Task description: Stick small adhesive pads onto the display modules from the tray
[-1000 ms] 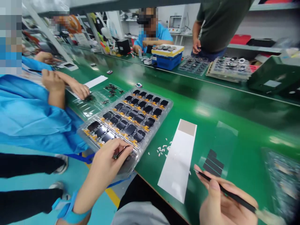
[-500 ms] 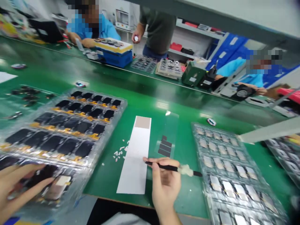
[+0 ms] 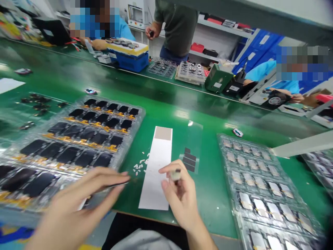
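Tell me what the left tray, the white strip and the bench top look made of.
Left tray: thin clear plastic, probably vacuum-formed; it has glossy glints and moulded pockets.
White strip: looks like matte paper or release liner; it lies flat with no shine.
Bench top: green, smooth and semi-glossy, likely rubber or vinyl matting; it mirrors the lights.

**Materials and surface finishes at the bench**

Table (image 3: 166, 104): smooth, glossy green, mirroring the lamps. Left tray (image 3: 138, 121) and right tray (image 3: 224, 156): clear, shiny moulded plastic. Panels (image 3: 85, 158) at left: glossy black. Parts (image 3: 260, 182) at right: pale with a dull sheen. Strip (image 3: 158, 163): matt white paper. Film (image 3: 195, 133): clear and glossy. Tool (image 3: 175, 174) in the right hand (image 3: 182, 198): pale matt wrapping. Piece (image 3: 117, 185) in the left hand (image 3: 78, 208): too blurred to tell.
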`<move>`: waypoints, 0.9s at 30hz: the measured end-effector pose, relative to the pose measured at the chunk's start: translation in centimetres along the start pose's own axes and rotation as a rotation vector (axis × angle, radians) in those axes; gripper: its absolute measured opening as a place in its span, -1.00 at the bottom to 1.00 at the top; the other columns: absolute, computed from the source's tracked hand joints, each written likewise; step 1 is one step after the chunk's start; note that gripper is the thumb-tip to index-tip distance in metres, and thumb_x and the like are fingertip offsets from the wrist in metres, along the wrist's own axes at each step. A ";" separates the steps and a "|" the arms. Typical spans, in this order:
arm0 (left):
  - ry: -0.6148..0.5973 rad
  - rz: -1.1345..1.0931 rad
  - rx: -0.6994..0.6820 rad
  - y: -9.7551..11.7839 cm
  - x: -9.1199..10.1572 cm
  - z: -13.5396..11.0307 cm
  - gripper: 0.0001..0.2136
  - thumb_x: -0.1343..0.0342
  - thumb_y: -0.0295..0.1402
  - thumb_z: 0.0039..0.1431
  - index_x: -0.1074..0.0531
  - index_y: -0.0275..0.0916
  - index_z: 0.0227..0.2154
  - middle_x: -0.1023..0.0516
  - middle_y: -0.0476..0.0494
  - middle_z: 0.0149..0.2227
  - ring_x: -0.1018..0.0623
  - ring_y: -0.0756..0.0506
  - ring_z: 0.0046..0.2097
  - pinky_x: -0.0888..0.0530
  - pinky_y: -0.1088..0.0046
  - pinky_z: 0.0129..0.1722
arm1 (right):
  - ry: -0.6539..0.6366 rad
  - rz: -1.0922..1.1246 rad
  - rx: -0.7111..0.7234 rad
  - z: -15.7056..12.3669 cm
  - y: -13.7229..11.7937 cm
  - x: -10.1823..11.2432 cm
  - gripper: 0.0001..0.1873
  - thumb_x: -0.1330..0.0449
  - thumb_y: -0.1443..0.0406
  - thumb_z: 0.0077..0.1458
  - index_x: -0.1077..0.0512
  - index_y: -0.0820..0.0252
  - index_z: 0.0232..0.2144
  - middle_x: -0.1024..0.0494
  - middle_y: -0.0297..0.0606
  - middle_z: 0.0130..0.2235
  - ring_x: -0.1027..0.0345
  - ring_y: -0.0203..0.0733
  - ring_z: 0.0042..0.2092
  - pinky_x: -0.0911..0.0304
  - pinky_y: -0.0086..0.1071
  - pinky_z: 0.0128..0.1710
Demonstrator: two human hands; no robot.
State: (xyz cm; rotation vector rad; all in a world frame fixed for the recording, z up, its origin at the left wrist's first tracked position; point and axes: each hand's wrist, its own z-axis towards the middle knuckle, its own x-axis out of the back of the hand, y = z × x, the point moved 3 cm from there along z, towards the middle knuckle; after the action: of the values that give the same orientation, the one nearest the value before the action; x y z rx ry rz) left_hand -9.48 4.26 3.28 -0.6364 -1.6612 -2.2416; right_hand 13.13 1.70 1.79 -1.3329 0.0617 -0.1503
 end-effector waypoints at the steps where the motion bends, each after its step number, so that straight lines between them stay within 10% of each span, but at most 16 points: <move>1: -0.054 -0.071 0.034 0.8 -1.3 0.3 -0.95 -0.23 -0.31 0.20 -0.54 -0.09 -0.28 -0.57 -0.05 -0.18 -0.58 -0.13 -0.15 -0.54 0.38 -0.15 | -0.044 -0.065 0.010 0.1 -0.4 -0.1 -0.80 -0.21 0.38 0.13 -0.46 0.03 -0.18 -0.32 -0.40 -0.29 -0.08 -0.44 -0.50 -0.05 -0.50 -0.57; 6: -0.184 -0.500 0.265 2.1 -6.1 0.9 -0.91 0.04 -0.28 0.41 -0.29 -0.13 -0.20 -0.48 -0.02 -0.32 -0.52 -0.03 -0.31 -0.51 0.49 -0.28 | -0.061 -0.357 0.258 0.8 -1.7 -0.3 -0.75 -0.24 0.45 0.12 -0.42 0.08 -0.15 -0.44 -0.33 -0.24 -0.22 -0.44 -0.49 -0.14 -0.51 -0.59; 12: -0.284 -0.645 0.284 1.0 -7.7 0.4 -0.84 0.06 -0.19 0.43 -0.26 -0.15 -0.23 -0.33 0.09 -0.50 -0.36 0.03 -0.48 -0.35 0.58 -0.47 | -0.023 -0.718 0.601 0.6 -2.3 -0.7 -0.77 -0.23 0.51 0.14 -0.44 0.17 -0.17 -0.55 -0.21 -0.26 -0.50 -0.29 -0.30 -0.43 -0.44 -0.33; 27: -0.187 -0.507 0.206 -0.4 -8.2 0.7 -0.86 -0.03 -0.28 0.37 -0.40 -0.22 -0.26 -0.47 -0.02 -0.40 -0.47 -0.02 -0.39 -0.40 0.50 -0.36 | -0.191 -0.834 0.429 2.2 -0.8 -1.1 -0.86 -0.07 0.42 0.26 -0.43 0.20 -0.25 -0.53 -0.22 -0.29 -0.43 -0.28 -0.36 -0.29 -0.43 -0.43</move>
State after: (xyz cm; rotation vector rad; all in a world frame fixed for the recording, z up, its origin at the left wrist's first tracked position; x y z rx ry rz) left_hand -2.44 4.74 -1.01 -0.4166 -2.3284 -2.3352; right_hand 12.30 3.83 3.04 -0.8682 -0.6631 -0.6982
